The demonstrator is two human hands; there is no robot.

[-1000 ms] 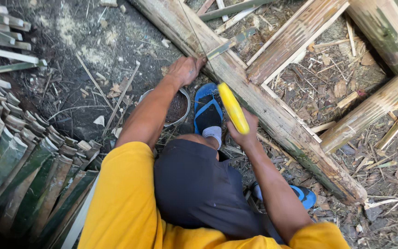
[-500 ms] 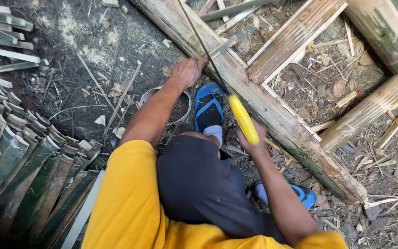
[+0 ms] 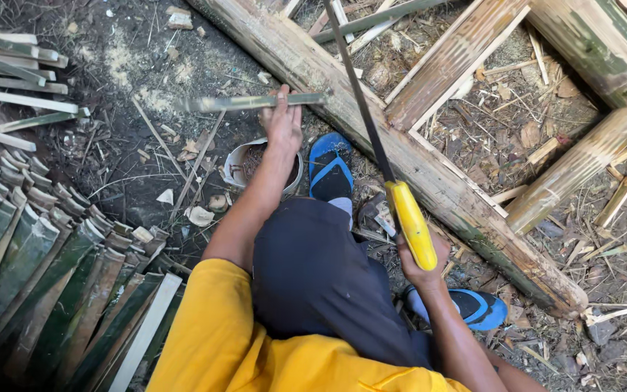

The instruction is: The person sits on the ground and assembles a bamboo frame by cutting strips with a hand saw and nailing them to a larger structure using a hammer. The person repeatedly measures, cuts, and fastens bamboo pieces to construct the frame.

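My left hand [image 3: 284,120] grips a thin green bamboo strip [image 3: 241,102] that lies crosswise against a thick bamboo pole [image 3: 429,174]. My right hand [image 3: 419,254] holds a hand saw by its yellow handle [image 3: 411,223]. The saw's dark blade [image 3: 357,87] runs up and away across the pole, just right of the strip's end. My blue sandal [image 3: 330,167] rests against the pole, with the other sandal [image 3: 477,308] lower right.
A row of split green bamboo slats [image 3: 45,276] lies at lower left, more strips [image 3: 9,94] at upper left. A small round bowl [image 3: 241,163] sits by my left forearm. Further thick poles [image 3: 589,43] and dry scraps cover the right side.
My left hand has picked up the bamboo strip and holds it across the pole. My right hand has drawn back toward me and the saw now points away along its length.
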